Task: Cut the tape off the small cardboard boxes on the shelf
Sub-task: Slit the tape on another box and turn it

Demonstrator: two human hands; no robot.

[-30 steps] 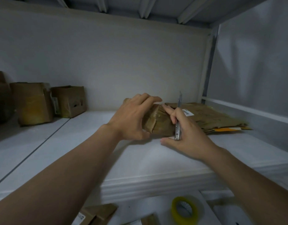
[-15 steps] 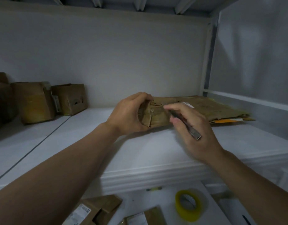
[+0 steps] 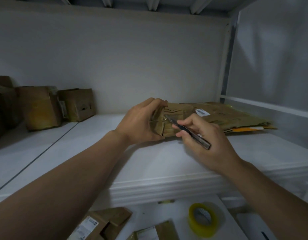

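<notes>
White-painted boards form the shelf (image 3: 167, 163), which runs back to a plain pale wall (image 3: 132, 58) in dim light, with a metal upright (image 3: 226, 66) closing its right end. Two brown taped boxes (image 3: 40, 106) stand against the wall at far left, well apart from the work.

Near the middle of the shelf, a person's left hand (image 3: 137, 122) curls round the left end of a small cardboard box (image 3: 174, 123), holding it on the board with its end face turned toward the camera. The box is brown, creased and glossy with tape, its end flaps folded in. The right hand (image 3: 207, 135) grips a slim utility knife (image 3: 189, 133) between thumb and fingers, blade tip at the box's end face.

Just behind the box lies a flattened stack of cardboard (image 3: 236, 115) bearing a barcode label. Below the shelf edge, a roll of yellow tape (image 3: 202, 220) and several labelled cartons (image 3: 104, 224) sit on a lower surface.
</notes>
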